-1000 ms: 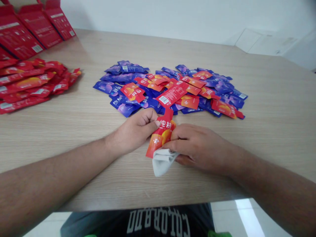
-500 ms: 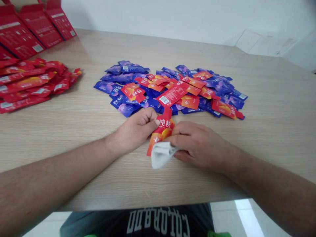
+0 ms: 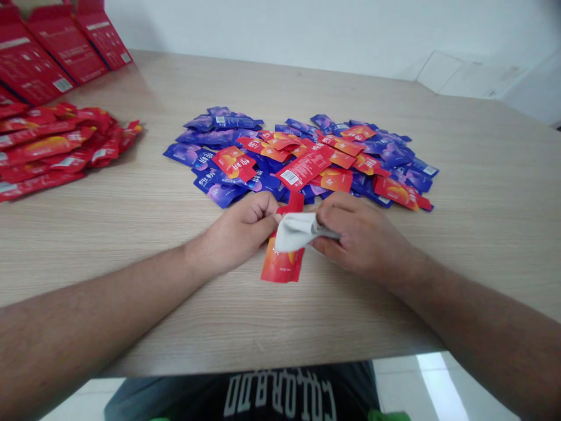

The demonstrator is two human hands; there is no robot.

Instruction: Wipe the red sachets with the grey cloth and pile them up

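Note:
Between my hands a red and orange pouch lies on the table, its narrow spout end pointing away from me. My left hand is closed, with thumb and finger pinching the pouch's left edge near the top. A folded white cloth is gripped in my right hand, and it hangs over the middle of the pouch, hiding part of its print. Whether the cloth touches the pouch I cannot tell. Just beyond my hands spreads a pile of blue pouches with several red pouches on top.
On the left lies a stack of longer red sachets. Behind it stand several red cardboard boxes with open flaps. The wooden table ends at its front edge near my lap, and a white wall rises behind it.
My right hand has moved up and away from me with the cloth, from the pouch's lower part to its middle. The pouch's lower end shows more now. My left hand keeps its pinch.

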